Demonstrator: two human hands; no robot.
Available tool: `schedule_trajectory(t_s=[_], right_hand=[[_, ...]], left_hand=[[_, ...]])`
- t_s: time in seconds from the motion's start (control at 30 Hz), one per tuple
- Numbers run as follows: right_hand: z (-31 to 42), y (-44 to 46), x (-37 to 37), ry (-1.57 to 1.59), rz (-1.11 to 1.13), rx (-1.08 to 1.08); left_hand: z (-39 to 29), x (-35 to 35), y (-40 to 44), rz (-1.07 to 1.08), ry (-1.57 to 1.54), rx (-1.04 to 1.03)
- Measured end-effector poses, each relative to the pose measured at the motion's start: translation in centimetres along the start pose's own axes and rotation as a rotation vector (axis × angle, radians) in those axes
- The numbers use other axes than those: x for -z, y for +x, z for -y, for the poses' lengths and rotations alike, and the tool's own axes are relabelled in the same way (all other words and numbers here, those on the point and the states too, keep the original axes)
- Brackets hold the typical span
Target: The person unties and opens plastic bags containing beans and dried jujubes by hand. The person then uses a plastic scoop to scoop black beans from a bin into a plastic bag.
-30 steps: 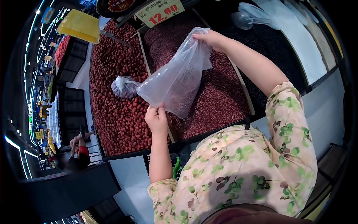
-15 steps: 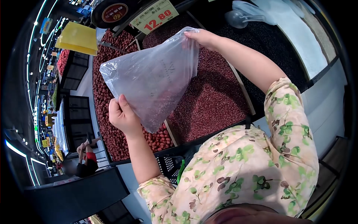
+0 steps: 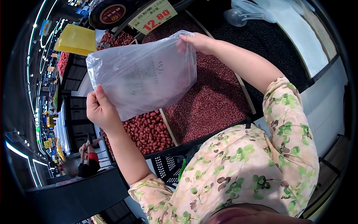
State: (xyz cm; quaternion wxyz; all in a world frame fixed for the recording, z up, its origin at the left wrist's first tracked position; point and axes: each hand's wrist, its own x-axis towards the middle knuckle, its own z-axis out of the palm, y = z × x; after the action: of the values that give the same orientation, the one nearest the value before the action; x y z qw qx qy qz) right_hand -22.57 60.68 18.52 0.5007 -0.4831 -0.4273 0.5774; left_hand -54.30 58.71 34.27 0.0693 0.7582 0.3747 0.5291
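A clear plastic bag [image 3: 145,74] with faint printing is stretched between my two hands, above the bins. My left hand [image 3: 102,108] pinches its lower left side, thumb on top. At the upper right corner, my right hand [image 3: 195,42] grips the bag, its fingers partly seen through the film. Beneath lie small dark-red beans [image 3: 212,100] in one bin and red dates [image 3: 149,130] in the bin to the left. The bag hides part of both.
A price sign [image 3: 153,16] reading 12.80 stands behind the beans. To the right are black beans [image 3: 257,48], a clear scoop [image 3: 236,17] and a white-filled bin [image 3: 298,41]. A black perforated basket [image 3: 167,168] is below; a person [image 3: 87,160] is at left.
My left hand has moved left and slightly up, pulling the bag wider and flatter, so its printing shows more. My right hand has shifted slightly left and down, still holding its corner.
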Motion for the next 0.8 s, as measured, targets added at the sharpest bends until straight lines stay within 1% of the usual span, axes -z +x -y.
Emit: schedule_trajectory(t_s=[0.13, 0.23, 0.4, 0.57, 0.6, 0.7, 0.8], right_hand=[[-0.8, 0.3, -0.2, 0.029, 0.047, 0.01], [-1.1, -0.1, -0.7, 0.026, 0.064, 0.0], [-0.8, -1.5, -1.4, 0.026, 0.036, -0.054], [-0.7, -2.9, -2.2, 0.177, 0.083, -0.125], [-0.5, -3.3, -2.4, 0.197, 0.096, -0.138], [-0.3, -4.0, -2.6, 0.275, 0.17, -0.105], [0.6, -5.1, -2.8, 0.451, 0.205, -0.019]], left_hand=[[-0.7, 0.3, 1.4, 0.014, 0.059, -0.097], [-1.2, 0.9, 2.2, 0.07, 0.075, -0.027], [-2.3, 1.1, 3.2, 0.143, 0.089, -0.078], [-3.0, 1.9, 3.9, 0.166, 0.103, -0.083], [-3.1, 2.1, 4.1, 0.151, 0.116, -0.121], [-4.0, 3.0, 4.1, 0.134, 0.05, -0.023], [-3.8, 3.9, 4.2, 0.156, 0.04, -0.021]])
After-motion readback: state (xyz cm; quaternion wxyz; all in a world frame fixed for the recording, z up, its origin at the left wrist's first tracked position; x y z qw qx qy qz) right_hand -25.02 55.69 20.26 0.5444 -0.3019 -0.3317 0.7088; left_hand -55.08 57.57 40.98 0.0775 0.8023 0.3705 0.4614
